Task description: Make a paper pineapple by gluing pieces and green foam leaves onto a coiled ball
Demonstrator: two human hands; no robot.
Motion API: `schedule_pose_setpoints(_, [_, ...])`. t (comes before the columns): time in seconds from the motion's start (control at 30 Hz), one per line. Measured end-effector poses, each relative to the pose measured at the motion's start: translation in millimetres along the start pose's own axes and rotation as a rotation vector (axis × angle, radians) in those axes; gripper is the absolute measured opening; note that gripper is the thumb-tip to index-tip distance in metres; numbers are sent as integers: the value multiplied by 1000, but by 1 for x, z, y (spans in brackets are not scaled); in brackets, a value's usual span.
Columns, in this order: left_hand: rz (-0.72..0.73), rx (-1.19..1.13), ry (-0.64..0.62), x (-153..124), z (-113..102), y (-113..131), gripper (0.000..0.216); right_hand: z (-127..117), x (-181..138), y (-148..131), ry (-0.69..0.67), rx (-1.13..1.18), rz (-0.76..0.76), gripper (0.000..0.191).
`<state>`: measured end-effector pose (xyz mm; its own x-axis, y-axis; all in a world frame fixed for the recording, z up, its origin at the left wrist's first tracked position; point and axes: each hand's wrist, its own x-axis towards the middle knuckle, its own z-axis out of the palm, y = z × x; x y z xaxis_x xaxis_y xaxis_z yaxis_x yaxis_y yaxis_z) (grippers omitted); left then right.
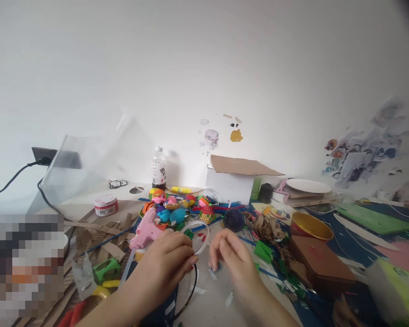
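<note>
My left hand [170,256] is closed in a pinch, its fingertips at the lower end of a thin white looped strip [207,238]. A thin black cord-like curve [192,293] runs down from just below those fingers. My right hand [235,259] hovers to the right of the loop, fingers loosely curled and apart, with no object visible in it. Beyond my left hand lies a pink glue gun [147,229] with a translucent glue stick [127,268]. Behind the loop are several colourful corrugated-paper pieces [177,215] and a dark blue paper coil [234,220].
A white box [225,184] with a cardboard flap and a drink bottle [159,169] stand by the wall. To the right are a gold-lined round tin [311,225] and a brown box [320,263]. Cardboard strips [105,231], yellow-handled scissors [102,293] and a red-white tub [105,205] lie left.
</note>
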<state>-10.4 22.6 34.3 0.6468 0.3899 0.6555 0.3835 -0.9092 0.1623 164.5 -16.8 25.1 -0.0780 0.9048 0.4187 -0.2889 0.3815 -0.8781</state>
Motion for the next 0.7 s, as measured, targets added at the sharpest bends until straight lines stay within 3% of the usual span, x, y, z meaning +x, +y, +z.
schedule_pose_setpoints(0.17, [12,15,4,-2,3,-3,12,0,-3,-7,-186,405,115,31])
schedule_pose_setpoints(0.3, [21,9,7,0,2,-3,12,-3,-5,-13,-316,533,118,42])
schedule_pose_setpoints(0.7, [67,27,-5,0,3,-3,13,3,-10,-21,-384,700,127,58])
